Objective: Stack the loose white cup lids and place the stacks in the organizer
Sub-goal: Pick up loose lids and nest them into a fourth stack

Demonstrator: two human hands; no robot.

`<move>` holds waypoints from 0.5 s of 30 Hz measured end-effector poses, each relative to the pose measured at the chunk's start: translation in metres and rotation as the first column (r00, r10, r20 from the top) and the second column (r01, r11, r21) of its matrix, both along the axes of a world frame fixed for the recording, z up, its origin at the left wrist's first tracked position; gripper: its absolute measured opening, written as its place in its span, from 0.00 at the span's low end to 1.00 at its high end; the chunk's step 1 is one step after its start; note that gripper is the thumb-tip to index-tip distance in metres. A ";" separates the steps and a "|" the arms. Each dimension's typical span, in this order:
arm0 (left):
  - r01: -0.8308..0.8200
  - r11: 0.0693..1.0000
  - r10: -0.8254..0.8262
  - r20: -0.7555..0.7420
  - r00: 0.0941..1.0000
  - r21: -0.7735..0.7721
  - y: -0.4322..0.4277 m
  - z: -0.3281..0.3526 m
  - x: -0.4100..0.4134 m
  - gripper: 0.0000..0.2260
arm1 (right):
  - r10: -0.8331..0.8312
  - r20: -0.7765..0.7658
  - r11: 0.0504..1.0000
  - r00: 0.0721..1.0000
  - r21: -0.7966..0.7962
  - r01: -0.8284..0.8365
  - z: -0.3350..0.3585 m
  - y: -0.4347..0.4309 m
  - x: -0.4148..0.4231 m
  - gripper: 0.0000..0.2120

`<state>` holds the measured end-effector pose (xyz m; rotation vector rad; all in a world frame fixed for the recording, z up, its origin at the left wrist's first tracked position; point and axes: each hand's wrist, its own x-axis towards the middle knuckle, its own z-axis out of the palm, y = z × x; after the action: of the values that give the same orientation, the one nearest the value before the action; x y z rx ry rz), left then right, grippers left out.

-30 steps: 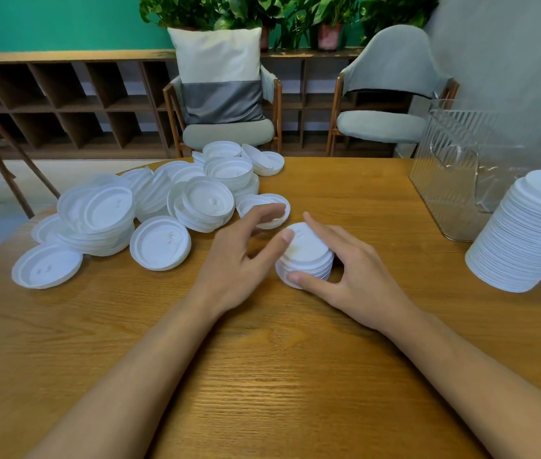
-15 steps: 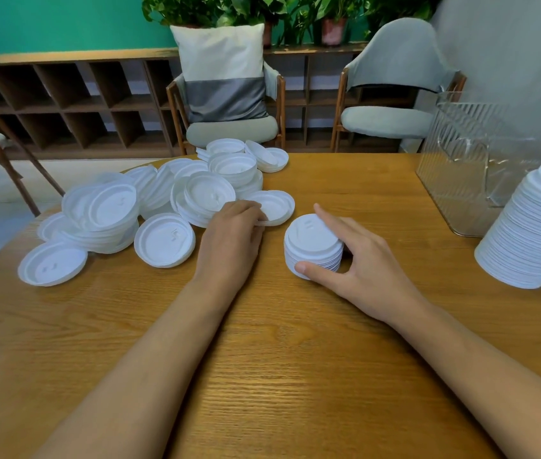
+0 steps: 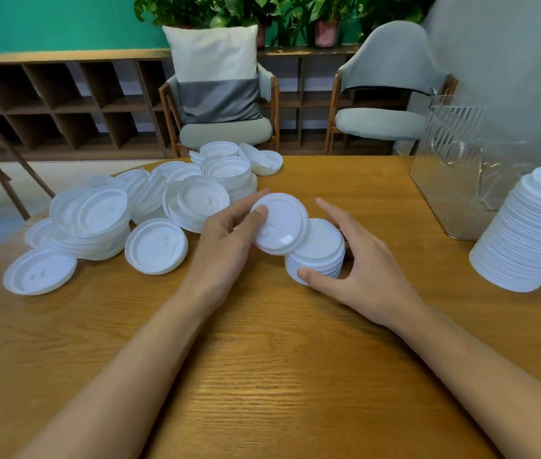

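Note:
My left hand (image 3: 226, 240) pinches a single white lid (image 3: 284, 223) between thumb and fingers and holds it tilted, just above and left of a short stack of lids (image 3: 320, 253) in the middle of the table. Around that short stack my right hand (image 3: 358, 270) curls, thumb at its front base and fingers behind it. Several loose white lids (image 3: 156, 245) lie in a heap on the left half of the table. The clear ribbed organizer (image 3: 461, 173) stands at the far right.
A tall leaning stack of lids (image 3: 530, 233) stands at the right edge, in front of the organizer. The wooden table (image 3: 262, 376) ends in a rounded left edge. Two chairs (image 3: 226, 130) and low shelving stand beyond the far edge.
My left hand reached to the heap, took up one lid and carried it back towards the short stack. My right hand stayed on that stack.

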<state>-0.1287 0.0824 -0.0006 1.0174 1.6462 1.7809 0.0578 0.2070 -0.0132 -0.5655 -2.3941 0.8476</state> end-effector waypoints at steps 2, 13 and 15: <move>0.005 0.998 -0.014 -0.136 0.991 -0.063 0.002 -0.004 0.004 0.14 | 0.053 0.002 0.999 0.999 -0.004 -0.053 0.001 -0.003 -0.001 0.48; -0.182 0.980 0.099 -0.606 0.789 -0.077 0.001 -0.012 0.022 0.22 | 0.055 -0.026 0.998 0.998 0.025 -0.054 -0.002 -0.007 -0.002 0.40; -0.218 0.973 0.119 -0.640 0.759 -0.078 0.001 -0.011 0.026 0.26 | 0.057 -0.025 0.998 0.998 0.021 -0.057 -0.002 -0.007 -0.002 0.41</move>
<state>-0.1030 0.0839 -0.0117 1.5569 2.3005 1.4581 0.0557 0.1996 -0.0150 -0.4778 -2.4029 0.8489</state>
